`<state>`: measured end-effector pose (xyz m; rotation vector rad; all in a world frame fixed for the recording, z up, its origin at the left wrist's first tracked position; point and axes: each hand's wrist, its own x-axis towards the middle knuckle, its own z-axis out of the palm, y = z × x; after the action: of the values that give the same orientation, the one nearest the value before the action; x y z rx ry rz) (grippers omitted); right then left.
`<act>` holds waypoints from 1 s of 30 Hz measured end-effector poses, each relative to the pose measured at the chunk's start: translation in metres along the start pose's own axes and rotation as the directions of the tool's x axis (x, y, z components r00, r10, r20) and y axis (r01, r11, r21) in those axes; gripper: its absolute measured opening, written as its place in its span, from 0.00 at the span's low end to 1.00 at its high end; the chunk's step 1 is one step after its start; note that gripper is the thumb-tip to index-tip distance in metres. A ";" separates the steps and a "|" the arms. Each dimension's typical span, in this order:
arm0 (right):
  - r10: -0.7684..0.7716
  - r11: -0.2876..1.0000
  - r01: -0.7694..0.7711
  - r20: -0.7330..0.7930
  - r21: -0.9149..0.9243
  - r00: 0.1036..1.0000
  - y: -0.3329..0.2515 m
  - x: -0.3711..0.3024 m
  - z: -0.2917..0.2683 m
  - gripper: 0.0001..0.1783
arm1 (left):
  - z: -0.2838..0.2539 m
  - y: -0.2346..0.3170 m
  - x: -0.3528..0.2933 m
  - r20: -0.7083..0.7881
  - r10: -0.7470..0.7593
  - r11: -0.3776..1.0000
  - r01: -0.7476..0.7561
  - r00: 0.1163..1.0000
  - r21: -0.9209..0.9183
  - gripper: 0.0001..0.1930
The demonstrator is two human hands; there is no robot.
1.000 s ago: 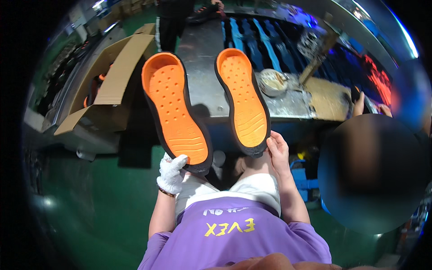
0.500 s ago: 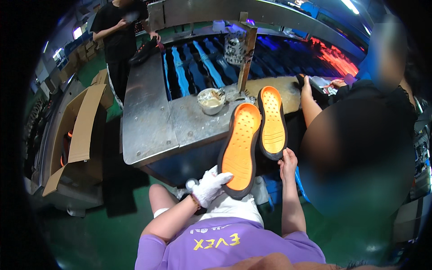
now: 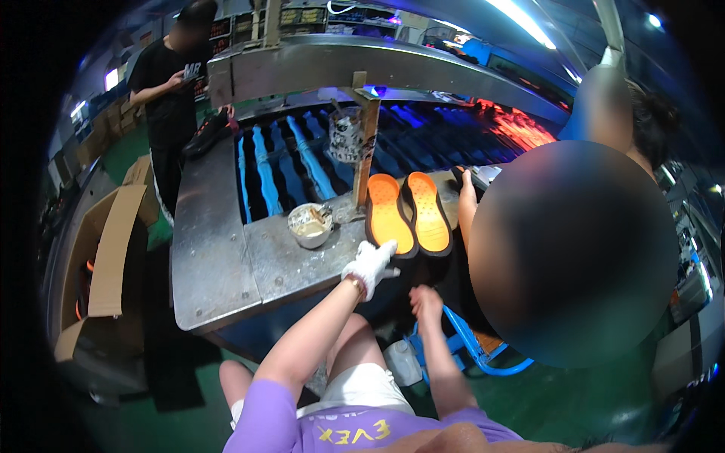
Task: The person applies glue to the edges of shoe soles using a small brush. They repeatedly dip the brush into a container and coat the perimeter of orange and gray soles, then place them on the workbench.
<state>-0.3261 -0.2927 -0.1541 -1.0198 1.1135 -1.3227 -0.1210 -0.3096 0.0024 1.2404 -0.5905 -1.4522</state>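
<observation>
Open cardboard box [image 3: 108,257] far left, black-and-orange items inside. Pale pot [image 3: 310,235] on the metal bench [image 3: 211,264]. Patterned can [image 3: 345,140] just beside an upright post [image 3: 369,140]. Blue strips [image 3: 261,162] beyond, red glow [image 3: 517,127] farther right. White jug [image 3: 403,364] near a blue-framed stool [image 3: 477,355]. Standing co-worker [image 3: 168,106], black top, upper left.

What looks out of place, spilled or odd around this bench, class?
Two things: the left hand wears a white glove while the right hand is bare, an odd mismatch. And the bowl on the bench looks messy, with pale residue smeared inside; pale specks mark the metal nearby.
</observation>
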 end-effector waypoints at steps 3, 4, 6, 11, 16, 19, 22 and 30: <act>0.141 0.989 -0.136 0.081 -0.065 0.987 0.055 -0.105 0.012 0.09 | -0.030 0.003 -0.046 0.166 -0.004 0.928 -0.058 0.986 0.368 0.30; 0.130 0.991 -0.125 0.134 -0.048 0.982 0.078 -0.140 0.015 0.09 | -0.041 -0.017 -0.053 0.195 0.089 0.942 -0.146 0.977 0.304 0.30; 0.128 0.979 -0.075 0.279 -0.192 0.952 0.082 -0.160 0.029 0.09 | -0.069 -0.043 -0.088 0.262 0.115 0.986 -0.142 0.958 0.087 0.26; 0.178 0.837 0.237 0.656 -0.493 0.734 0.026 -0.139 0.085 0.09 | -0.236 -0.215 -0.119 -0.214 0.082 0.990 -0.054 0.973 0.133 0.17; 0.435 0.688 0.450 0.819 -0.570 0.374 0.074 -0.159 0.147 0.14 | -0.288 -0.273 -0.145 -0.221 -0.284 0.346 0.314 0.933 0.884 0.19; 0.659 0.407 0.830 0.752 -0.381 0.022 0.128 -0.197 0.185 0.19 | -0.312 -0.312 -0.143 -0.078 -0.100 0.483 0.117 0.992 0.868 0.08; 0.699 0.381 0.866 0.714 -0.324 -0.040 0.125 -0.195 0.190 0.21 | -0.288 -0.262 -0.171 0.046 -0.212 0.213 0.000 0.976 0.977 0.14; 0.667 0.424 0.819 0.745 -0.385 0.005 0.170 -0.187 0.175 0.27 | -0.291 -0.269 -0.155 0.215 -0.246 0.366 -0.115 0.945 0.924 0.16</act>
<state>-0.1112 -0.1139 -0.2820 -2.4157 0.2740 0.6433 0.0146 -0.0130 -0.2701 1.9101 -1.8251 -1.3803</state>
